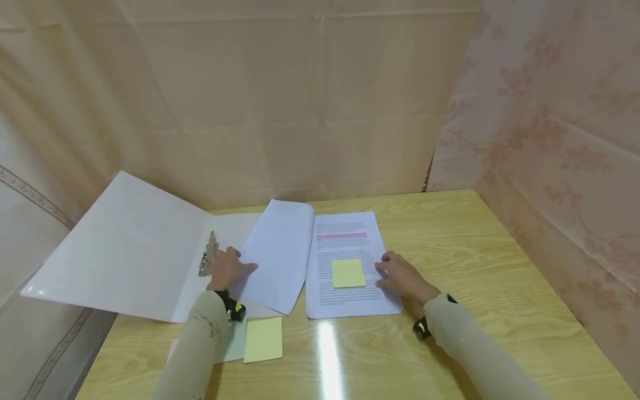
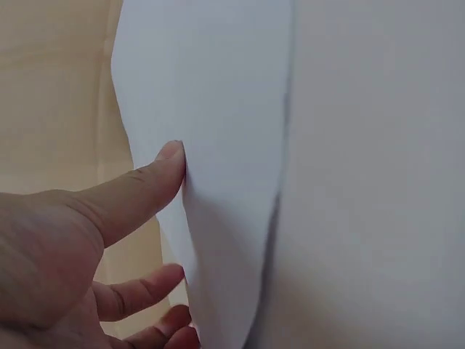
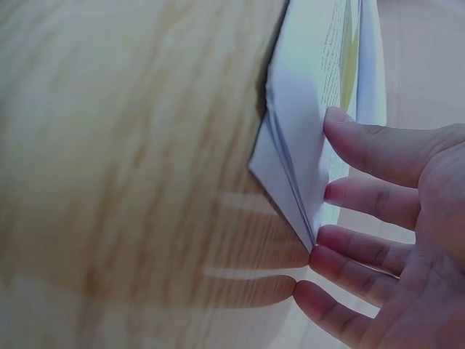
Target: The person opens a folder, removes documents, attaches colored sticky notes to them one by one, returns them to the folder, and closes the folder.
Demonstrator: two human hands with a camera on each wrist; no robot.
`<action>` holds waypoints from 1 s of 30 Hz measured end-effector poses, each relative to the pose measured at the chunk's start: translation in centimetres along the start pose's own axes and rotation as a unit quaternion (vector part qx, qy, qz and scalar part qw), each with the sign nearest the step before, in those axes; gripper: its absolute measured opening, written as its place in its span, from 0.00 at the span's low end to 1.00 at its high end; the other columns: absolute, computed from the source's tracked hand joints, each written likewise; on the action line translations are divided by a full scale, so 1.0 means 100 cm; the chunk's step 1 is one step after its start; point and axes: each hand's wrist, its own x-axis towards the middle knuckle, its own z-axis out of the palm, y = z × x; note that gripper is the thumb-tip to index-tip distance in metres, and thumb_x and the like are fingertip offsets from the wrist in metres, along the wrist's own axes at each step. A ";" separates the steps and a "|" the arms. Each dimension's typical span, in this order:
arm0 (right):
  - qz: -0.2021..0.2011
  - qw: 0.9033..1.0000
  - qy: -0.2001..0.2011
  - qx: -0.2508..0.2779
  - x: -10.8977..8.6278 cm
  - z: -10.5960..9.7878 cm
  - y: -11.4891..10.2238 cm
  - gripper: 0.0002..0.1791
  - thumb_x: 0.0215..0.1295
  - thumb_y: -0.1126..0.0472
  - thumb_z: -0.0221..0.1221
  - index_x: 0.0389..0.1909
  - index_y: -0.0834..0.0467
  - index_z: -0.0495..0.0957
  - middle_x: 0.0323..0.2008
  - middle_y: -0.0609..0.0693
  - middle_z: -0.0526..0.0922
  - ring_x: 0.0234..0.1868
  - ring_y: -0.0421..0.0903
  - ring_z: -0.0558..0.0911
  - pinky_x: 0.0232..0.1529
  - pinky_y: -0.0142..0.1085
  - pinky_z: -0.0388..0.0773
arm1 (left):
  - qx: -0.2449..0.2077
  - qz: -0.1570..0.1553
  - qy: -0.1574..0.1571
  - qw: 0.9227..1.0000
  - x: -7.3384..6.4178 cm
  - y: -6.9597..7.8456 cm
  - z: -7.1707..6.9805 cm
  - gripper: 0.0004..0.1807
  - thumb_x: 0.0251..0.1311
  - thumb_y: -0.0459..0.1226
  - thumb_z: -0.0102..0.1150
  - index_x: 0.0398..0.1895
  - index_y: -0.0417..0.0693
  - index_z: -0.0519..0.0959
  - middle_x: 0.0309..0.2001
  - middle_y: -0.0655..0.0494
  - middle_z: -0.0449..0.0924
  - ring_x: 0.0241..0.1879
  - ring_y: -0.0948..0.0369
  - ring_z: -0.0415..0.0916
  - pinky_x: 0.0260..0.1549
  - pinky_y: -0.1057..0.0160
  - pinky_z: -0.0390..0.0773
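Observation:
A white folder [image 1: 125,250] lies spread at the left, its cover raised and a metal clip [image 1: 206,260] near its fold. Blank-sided turned sheets [image 1: 280,250] lie over its right part, joined to a printed stack [image 1: 345,305]. The stack bears a pink-highlighted line and a yellow sticky note [image 1: 348,273]. My left hand [image 1: 229,271] touches the turned sheets' left edge with its thumb [image 2: 156,182] extended, fingers beside the clip. Along the stack's right edge, my right hand [image 1: 406,278] rests with spread, slightly bent fingers [image 3: 370,200] touching the paper; its lower corner lifts slightly.
Yellow sticky notes [image 1: 263,340] and pale green ones [image 1: 232,345] lie at the front left, with a pink corner [image 1: 173,345] partly behind my left sleeve. Beige cloth [image 1: 300,111] hangs behind the wooden table [image 1: 450,239]. Patterned cloth [image 1: 565,139] covers the right side.

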 end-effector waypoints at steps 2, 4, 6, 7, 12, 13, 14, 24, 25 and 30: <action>0.000 1.000 0.002 -0.005 0.000 -0.001 0.000 0.30 0.61 0.56 0.65 0.63 0.63 0.72 0.63 0.62 0.68 0.61 0.60 0.70 0.60 0.53 0.70 | 0.008 0.002 0.003 1.000 0.000 0.002 0.000 0.38 0.52 0.51 0.69 0.52 0.28 0.67 0.52 0.24 0.66 0.56 0.33 0.60 0.54 0.36 0.64; -0.002 1.000 0.005 -0.007 0.000 -0.002 -0.001 0.30 0.61 0.56 0.65 0.63 0.63 0.72 0.63 0.62 0.68 0.62 0.60 0.70 0.61 0.53 0.70 | 0.020 0.001 0.011 1.000 0.001 0.004 -0.001 0.39 0.52 0.51 0.69 0.52 0.27 0.66 0.52 0.23 0.67 0.56 0.32 0.62 0.54 0.36 0.65; -0.002 1.000 0.006 -0.006 0.000 -0.002 -0.001 0.30 0.62 0.56 0.64 0.64 0.63 0.72 0.63 0.63 0.68 0.62 0.60 0.70 0.61 0.54 0.70 | 0.040 0.000 0.018 0.999 0.001 0.006 -0.001 0.41 0.52 0.52 0.69 0.53 0.26 0.65 0.52 0.23 0.68 0.55 0.32 0.64 0.54 0.36 0.67; -0.004 1.000 0.008 -0.009 0.000 -0.002 -0.001 0.30 0.62 0.56 0.64 0.64 0.63 0.72 0.63 0.63 0.68 0.62 0.60 0.70 0.61 0.54 0.70 | 0.048 0.000 0.020 0.999 0.001 0.007 -0.002 0.42 0.52 0.52 0.69 0.53 0.25 0.65 0.51 0.22 0.69 0.55 0.32 0.65 0.54 0.35 0.67; -0.013 1.000 0.011 -0.011 -0.001 0.000 0.000 0.30 0.62 0.56 0.64 0.63 0.64 0.72 0.63 0.63 0.69 0.62 0.60 0.70 0.62 0.53 0.69 | 0.057 0.003 0.021 0.998 0.000 0.006 -0.003 0.43 0.50 0.53 0.69 0.55 0.25 0.67 0.51 0.24 0.74 0.53 0.32 0.70 0.53 0.35 0.68; -0.016 1.000 0.012 -0.011 -0.001 0.000 0.001 0.30 0.62 0.56 0.64 0.63 0.64 0.72 0.63 0.63 0.69 0.62 0.60 0.70 0.62 0.54 0.69 | 0.052 0.004 0.018 0.998 0.000 0.004 -0.003 0.43 0.51 0.53 0.69 0.56 0.25 0.67 0.51 0.24 0.74 0.53 0.32 0.71 0.53 0.36 0.69; -0.017 1.000 0.013 -0.009 -0.002 0.001 0.001 0.30 0.62 0.56 0.64 0.63 0.64 0.72 0.62 0.63 0.69 0.62 0.60 0.70 0.62 0.54 0.69 | 0.045 0.004 0.014 0.999 0.000 0.002 -0.003 0.42 0.51 0.52 0.69 0.57 0.25 0.68 0.52 0.25 0.75 0.53 0.33 0.72 0.53 0.37 0.70; -0.013 1.000 0.005 -0.006 -0.006 0.007 0.000 0.29 0.61 0.56 0.65 0.61 0.63 0.74 0.62 0.62 0.70 0.60 0.59 0.71 0.60 0.52 0.71 | -0.139 0.006 -0.120 0.983 -0.012 -0.021 -0.019 0.32 0.68 0.48 0.53 0.64 0.31 0.68 0.59 0.32 0.74 0.56 0.42 0.74 0.54 0.44 0.73; -0.013 1.000 0.006 -0.006 -0.005 0.006 0.000 0.29 0.61 0.56 0.65 0.61 0.63 0.74 0.62 0.62 0.70 0.60 0.59 0.71 0.60 0.52 0.71 | -0.152 0.005 -0.131 0.980 -0.015 -0.021 -0.023 0.34 0.68 0.51 0.52 0.65 0.32 0.67 0.59 0.33 0.74 0.56 0.43 0.73 0.54 0.44 0.73; -0.018 1.000 0.013 -0.016 -0.002 0.002 0.000 0.29 0.61 0.55 0.65 0.62 0.62 0.74 0.62 0.63 0.70 0.61 0.60 0.71 0.60 0.53 0.71 | -0.207 0.031 -0.157 0.965 -0.030 -0.009 -0.046 0.40 0.66 0.59 0.50 0.70 0.41 0.63 0.59 0.39 0.75 0.55 0.48 0.75 0.51 0.49 0.75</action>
